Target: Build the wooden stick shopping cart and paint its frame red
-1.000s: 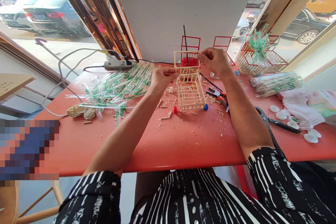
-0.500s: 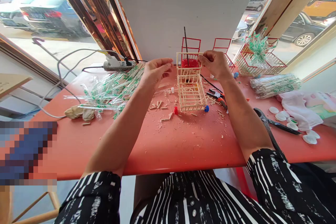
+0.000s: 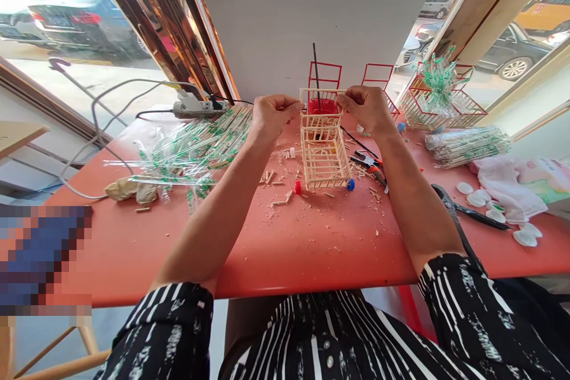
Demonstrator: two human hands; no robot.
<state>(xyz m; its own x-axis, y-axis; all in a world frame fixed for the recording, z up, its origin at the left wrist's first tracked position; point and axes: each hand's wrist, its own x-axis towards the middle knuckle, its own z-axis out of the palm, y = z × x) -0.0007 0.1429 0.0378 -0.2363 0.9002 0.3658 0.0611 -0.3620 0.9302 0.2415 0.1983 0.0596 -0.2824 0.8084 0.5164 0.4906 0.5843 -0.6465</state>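
Note:
A small shopping cart [image 3: 326,161] built of pale wooden sticks stands on the red table, with a red wheel [image 3: 298,187] and a blue wheel [image 3: 351,184] at its near end. My left hand [image 3: 275,119] is closed in a pinch at the left post of the cart's raised handle frame. At the opposite post, my right hand [image 3: 367,108] pinches the frame between thumb and fingers. Behind the handle sits a red container [image 3: 323,107] with a dark thin rod [image 3: 316,74] standing up at it.
Plastic-wrapped sticks [image 3: 196,142] lie at left beside a power strip [image 3: 200,108]. Pliers [image 3: 371,165], large black-handled scissors [image 3: 472,211] and white discs [image 3: 525,236] are at right. Finished-looking carts with red trim [image 3: 439,104] stand behind. Stick offcuts [image 3: 269,177] litter the table.
My left hand has moved right, from beside the cart to its left handle post, and its fingers have closed. My right hand stays at the right post.

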